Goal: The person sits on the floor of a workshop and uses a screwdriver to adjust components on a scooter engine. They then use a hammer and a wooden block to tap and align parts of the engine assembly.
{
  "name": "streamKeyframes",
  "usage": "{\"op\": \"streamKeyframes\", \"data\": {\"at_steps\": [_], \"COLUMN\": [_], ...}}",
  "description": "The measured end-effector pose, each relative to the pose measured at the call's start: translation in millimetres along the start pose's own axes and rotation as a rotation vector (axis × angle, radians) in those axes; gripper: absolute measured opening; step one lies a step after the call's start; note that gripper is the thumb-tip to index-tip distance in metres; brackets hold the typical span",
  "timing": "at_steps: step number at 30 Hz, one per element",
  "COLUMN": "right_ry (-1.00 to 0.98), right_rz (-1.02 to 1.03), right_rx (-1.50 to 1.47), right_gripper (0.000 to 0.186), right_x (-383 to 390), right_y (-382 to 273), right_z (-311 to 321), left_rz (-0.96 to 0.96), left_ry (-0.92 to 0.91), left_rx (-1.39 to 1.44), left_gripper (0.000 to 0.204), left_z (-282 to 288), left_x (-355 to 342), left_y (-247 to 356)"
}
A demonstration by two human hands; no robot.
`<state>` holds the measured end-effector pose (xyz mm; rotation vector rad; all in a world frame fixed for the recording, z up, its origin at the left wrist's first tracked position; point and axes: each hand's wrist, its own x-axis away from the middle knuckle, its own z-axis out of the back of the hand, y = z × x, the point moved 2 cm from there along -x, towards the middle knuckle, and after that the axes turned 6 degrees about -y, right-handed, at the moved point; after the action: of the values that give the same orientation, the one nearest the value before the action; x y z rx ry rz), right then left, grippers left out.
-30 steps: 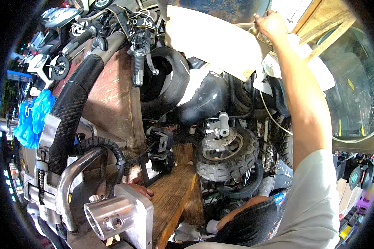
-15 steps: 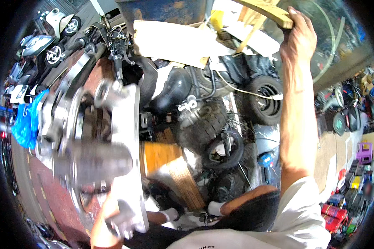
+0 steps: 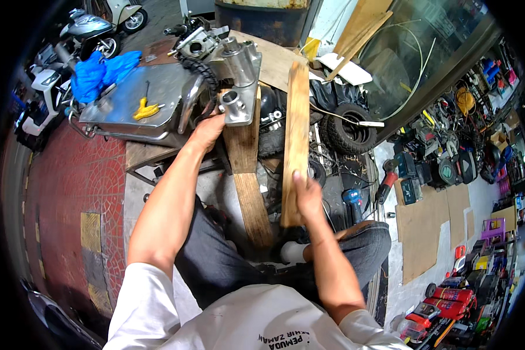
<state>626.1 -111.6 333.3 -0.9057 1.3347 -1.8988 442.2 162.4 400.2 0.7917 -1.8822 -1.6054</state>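
My right hand (image 3: 308,198) is closed around the near part of a long wooden plank (image 3: 297,116), which points away from me. My left hand (image 3: 209,133) grips the near left corner of a silvery metal machine part (image 3: 237,76), a plate with stubby cylinders on it. The underside of that hand's hold is hidden. Below the part is another wooden board (image 3: 242,146), with a shorter wooden piece (image 3: 254,207) nearer my legs. Left of my left hand, a yellow-handled screwdriver (image 3: 146,109) lies on a broad metal casing (image 3: 137,87).
Blue plastic (image 3: 102,73) lies at the casing's far left. A knobbly tyre (image 3: 349,129) lies beyond the plank, a blue power drill (image 3: 353,204) and red angle grinder (image 3: 387,181) to the right. Scooters (image 3: 96,29) stand far left; a glass pane (image 3: 414,58) is far right.
The machine part has moved from close in front of me on the left to farther away. My right hand has come down and nearer from the upper right, bringing the plank to the middle.
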Motion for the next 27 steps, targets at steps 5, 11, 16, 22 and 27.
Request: {"op": "streamKeyframes", "data": {"at_steps": [5,11,16,22,27], "right_ry": [0.11,0.189,0.132,0.119,0.159], "right_rz": [0.101,0.035,0.239,0.041,-0.082], "right_rx": [-0.262,-0.07,0.076,-0.145,0.101], "right_gripper": [0.047,0.049,0.046,0.036,0.047], "right_x": [43,44,36,30,43], "right_y": [52,64,97,139,151], "right_z": [-45,-58,-66,-53,-65], "left_rz": [-0.069,-0.1,-0.166,-0.257,-0.294], "left_ry": [-0.055,0.046,0.049,-0.031,-0.017], "left_rx": [0.084,0.194,0.172,0.214,0.235], "left_gripper": [0.056,0.054,0.054,0.05,0.055], "left_z": [7,-18,3,12,16], "left_x": [-3,-7,-24,-28,-23], "left_y": [5,0,-24,-32,-29]}}
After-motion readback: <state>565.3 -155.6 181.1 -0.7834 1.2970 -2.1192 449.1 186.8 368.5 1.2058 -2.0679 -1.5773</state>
